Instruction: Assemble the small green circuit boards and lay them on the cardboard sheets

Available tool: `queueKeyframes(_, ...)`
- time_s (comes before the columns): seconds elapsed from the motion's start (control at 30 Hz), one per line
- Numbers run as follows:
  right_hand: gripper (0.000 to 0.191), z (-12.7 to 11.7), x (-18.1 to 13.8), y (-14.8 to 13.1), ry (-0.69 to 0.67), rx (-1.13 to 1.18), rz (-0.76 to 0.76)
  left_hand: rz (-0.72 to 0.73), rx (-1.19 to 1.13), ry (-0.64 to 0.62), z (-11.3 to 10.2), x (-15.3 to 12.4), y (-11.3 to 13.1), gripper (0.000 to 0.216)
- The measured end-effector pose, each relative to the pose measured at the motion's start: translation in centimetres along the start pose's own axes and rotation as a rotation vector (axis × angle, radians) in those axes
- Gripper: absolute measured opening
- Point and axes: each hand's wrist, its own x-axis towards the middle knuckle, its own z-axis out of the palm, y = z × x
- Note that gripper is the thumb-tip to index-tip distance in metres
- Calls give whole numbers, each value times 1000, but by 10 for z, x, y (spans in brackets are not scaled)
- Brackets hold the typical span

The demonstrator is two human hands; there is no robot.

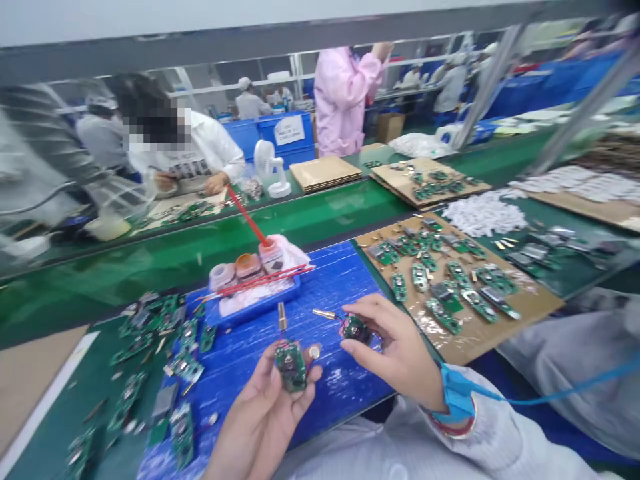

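In left hand (267, 410) fingertips: circuit board (290, 365); right hand (395, 350) alongside.

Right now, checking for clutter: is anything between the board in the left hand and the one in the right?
Only a small round metal part, right beside the left board held by the left hand. Otherwise just blue mat shows up to the right board in the right hand.

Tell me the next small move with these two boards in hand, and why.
Probably bring the right hand and its small dark board closer to the green board in the left hand. Both are gripped, held apart above the blue mat.
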Motion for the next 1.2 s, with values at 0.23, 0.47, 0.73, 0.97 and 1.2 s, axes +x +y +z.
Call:
queueKeyframes(0.23, 39, -87, -48, 63, 357, 129, 547, -38, 225, -44, 30, 41, 0, 40)
queueKeyframes(0.47, 34, -167, -50, 86, 703, 102, 686, 164, 965, -251, 79, 111, -2, 63)
queueKeyframes(0.73, 36, -177, -3, 122, 353, -174, 832, 431, 1624, -210, 119, 210, -44, 33)
queueKeyframes(0.97, 21, -189, 60, 162, 191, -648, 948, 526, 1845, -265, 138, 230, -64, 23)
queueKeyframes(1.2, 30, -172, 66, 184, 67, -930, 953, 516, 1918, -310, 141, 240, -76, 25)
